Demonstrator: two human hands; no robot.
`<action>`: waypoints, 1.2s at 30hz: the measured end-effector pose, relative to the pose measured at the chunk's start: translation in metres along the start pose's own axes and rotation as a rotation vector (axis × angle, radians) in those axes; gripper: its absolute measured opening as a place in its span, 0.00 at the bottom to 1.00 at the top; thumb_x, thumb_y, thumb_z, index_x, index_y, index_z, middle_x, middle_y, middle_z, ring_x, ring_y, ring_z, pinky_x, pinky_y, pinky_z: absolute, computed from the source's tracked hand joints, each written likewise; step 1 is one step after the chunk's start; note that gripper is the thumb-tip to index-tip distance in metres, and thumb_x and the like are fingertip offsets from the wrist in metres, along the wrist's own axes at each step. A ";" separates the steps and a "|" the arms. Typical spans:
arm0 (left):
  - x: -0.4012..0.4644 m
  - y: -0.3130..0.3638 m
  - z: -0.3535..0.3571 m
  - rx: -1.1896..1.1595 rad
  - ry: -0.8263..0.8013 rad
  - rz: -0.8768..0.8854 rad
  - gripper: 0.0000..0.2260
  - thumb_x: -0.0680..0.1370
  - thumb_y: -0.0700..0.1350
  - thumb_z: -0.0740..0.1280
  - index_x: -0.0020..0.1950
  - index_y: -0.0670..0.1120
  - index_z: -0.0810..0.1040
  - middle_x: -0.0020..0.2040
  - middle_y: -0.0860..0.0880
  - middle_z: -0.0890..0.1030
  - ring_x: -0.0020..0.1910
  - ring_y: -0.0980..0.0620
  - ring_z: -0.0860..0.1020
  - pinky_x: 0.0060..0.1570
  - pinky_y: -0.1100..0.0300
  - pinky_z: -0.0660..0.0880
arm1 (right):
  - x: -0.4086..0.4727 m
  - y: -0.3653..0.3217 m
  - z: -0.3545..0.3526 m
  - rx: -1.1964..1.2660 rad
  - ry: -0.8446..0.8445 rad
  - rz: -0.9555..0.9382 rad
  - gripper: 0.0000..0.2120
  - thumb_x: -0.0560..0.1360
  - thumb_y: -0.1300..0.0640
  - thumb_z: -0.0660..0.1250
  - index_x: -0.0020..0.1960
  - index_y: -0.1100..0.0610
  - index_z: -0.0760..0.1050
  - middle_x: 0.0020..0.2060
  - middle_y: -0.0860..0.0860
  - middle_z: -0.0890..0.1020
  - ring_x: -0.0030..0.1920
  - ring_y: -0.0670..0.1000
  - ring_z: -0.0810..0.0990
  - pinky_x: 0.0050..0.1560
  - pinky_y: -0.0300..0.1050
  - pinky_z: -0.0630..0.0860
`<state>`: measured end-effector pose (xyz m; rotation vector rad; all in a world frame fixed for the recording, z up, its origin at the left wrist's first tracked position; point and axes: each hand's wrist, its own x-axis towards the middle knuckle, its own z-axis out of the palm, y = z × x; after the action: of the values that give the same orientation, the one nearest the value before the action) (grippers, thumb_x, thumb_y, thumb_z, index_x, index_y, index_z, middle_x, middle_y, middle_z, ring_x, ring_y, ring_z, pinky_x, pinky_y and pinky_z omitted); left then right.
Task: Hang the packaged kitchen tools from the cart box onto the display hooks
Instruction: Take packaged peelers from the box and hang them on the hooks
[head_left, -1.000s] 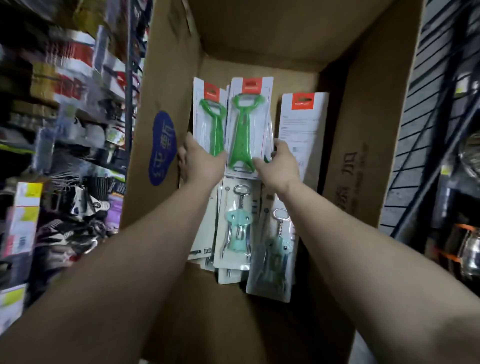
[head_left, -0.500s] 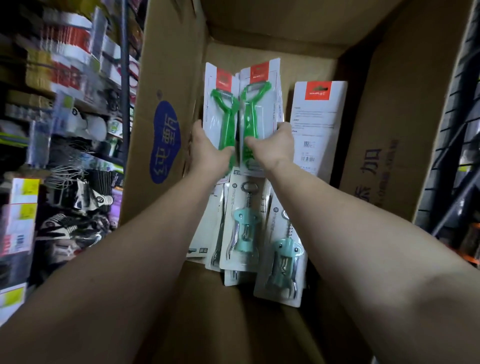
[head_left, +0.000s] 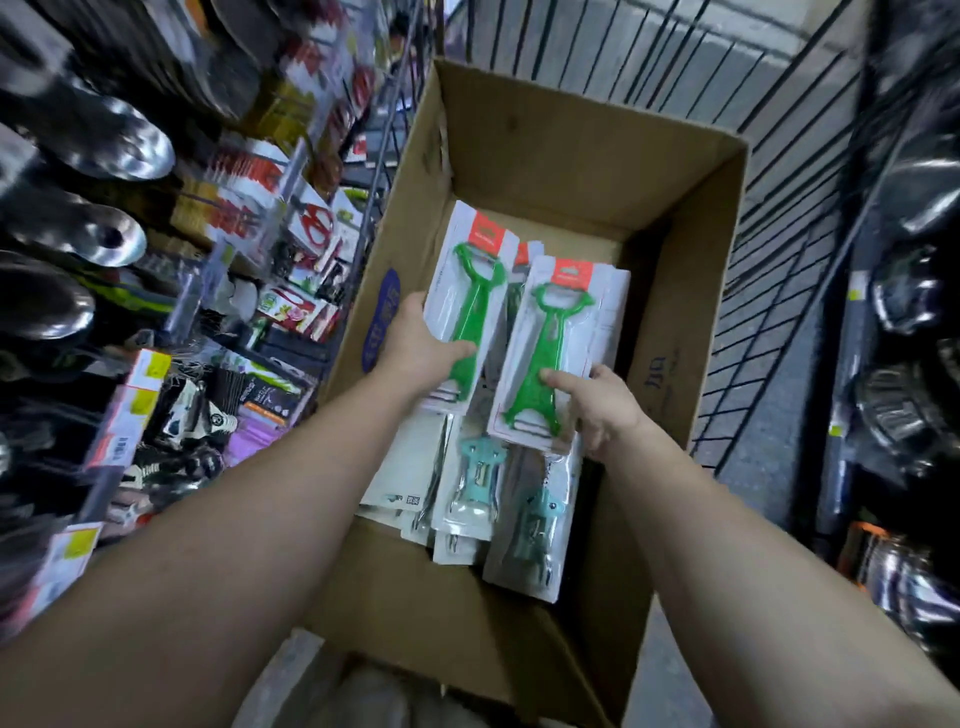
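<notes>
An open cardboard box (head_left: 675, 322) sits in a wire cart and holds packaged kitchen tools. My left hand (head_left: 415, 345) grips a carded green peeler pack (head_left: 470, 306) by its lower left edge. My right hand (head_left: 602, 402) holds a second green peeler pack (head_left: 545, 353), which looks like a small stack, thumb on its front. Both packs are raised above the pile. Below them lie teal corkscrew packs (head_left: 478, 483) and several white cards.
Display shelves with hung packaged goods (head_left: 291, 244) and steel ladles (head_left: 104, 140) fill the left. The cart's black wire wall (head_left: 779, 208) runs behind and right of the box. Dark metal cookware (head_left: 904, 405) lines the right side.
The peeler packs have been lifted off the pile and split apart, one in each hand. The view has pulled back and up, showing the whole box and the cart.
</notes>
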<state>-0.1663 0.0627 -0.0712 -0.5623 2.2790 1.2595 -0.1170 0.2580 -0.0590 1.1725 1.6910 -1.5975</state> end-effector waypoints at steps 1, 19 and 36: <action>-0.010 0.005 -0.006 -0.017 -0.020 -0.004 0.34 0.72 0.42 0.79 0.74 0.42 0.69 0.67 0.45 0.78 0.63 0.46 0.78 0.62 0.56 0.75 | -0.013 -0.004 -0.003 -0.009 0.001 -0.006 0.40 0.71 0.52 0.77 0.76 0.58 0.60 0.59 0.55 0.74 0.42 0.55 0.83 0.48 0.58 0.82; -0.237 -0.019 -0.064 -0.520 0.218 0.041 0.38 0.67 0.49 0.82 0.72 0.48 0.68 0.68 0.49 0.75 0.65 0.46 0.76 0.67 0.51 0.74 | -0.194 -0.001 -0.007 -0.225 -0.332 -0.450 0.10 0.77 0.68 0.67 0.58 0.63 0.73 0.41 0.56 0.81 0.29 0.52 0.82 0.21 0.36 0.72; -0.500 -0.173 -0.164 -0.731 0.779 0.052 0.21 0.76 0.42 0.76 0.67 0.46 0.74 0.55 0.48 0.86 0.49 0.49 0.86 0.45 0.60 0.82 | -0.366 0.099 0.140 -0.521 -1.046 -0.640 0.20 0.71 0.60 0.76 0.61 0.58 0.75 0.52 0.57 0.86 0.54 0.59 0.85 0.60 0.62 0.79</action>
<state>0.2988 -0.1020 0.1813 -1.4640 2.3224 2.2021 0.1192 0.0304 0.1773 -0.4862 1.5766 -1.4963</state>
